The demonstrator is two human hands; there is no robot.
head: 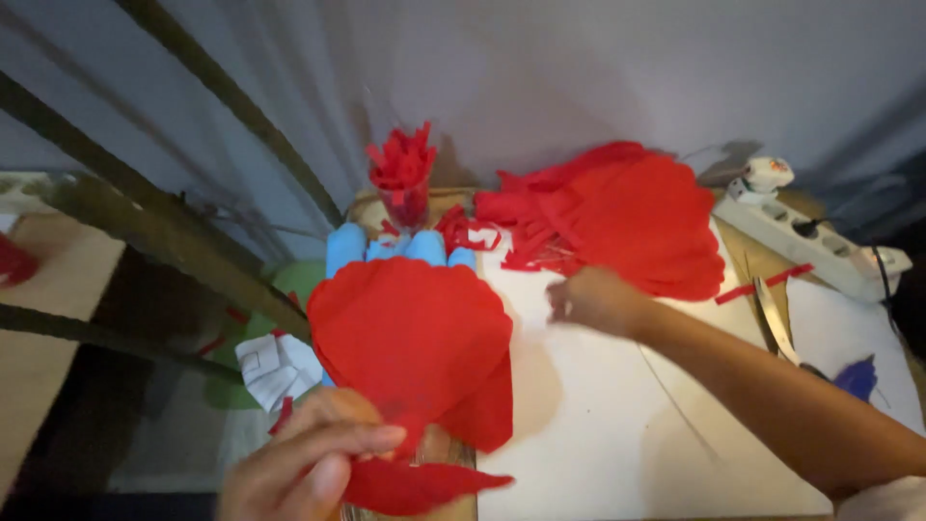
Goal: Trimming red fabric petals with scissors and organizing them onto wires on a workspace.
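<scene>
My left hand (pixel 307 453) pinches the gathered base of a bunch of red scalloped crepe paper petals (pixel 410 333), which fan upward over the table's left edge. My right hand (pixel 593 299) reaches forward over the white sheet (pixel 579 425), fingers curled, close to a large pile of red paper petals (pixel 627 217); blur hides whether it holds a piece. Loose red paper strips (pixel 473 232) lie between the pile and a glass (pixel 405 198) stuffed with red strips.
Blue rolls (pixel 386 246) lie behind the held petals. A white power strip (pixel 820 246) with plugs sits at far right, scissors (pixel 776 323) near it, a blue scrap (pixel 857 376) beside them. Crumpled white paper (pixel 275 367) lies left of the table. Grey curtain behind.
</scene>
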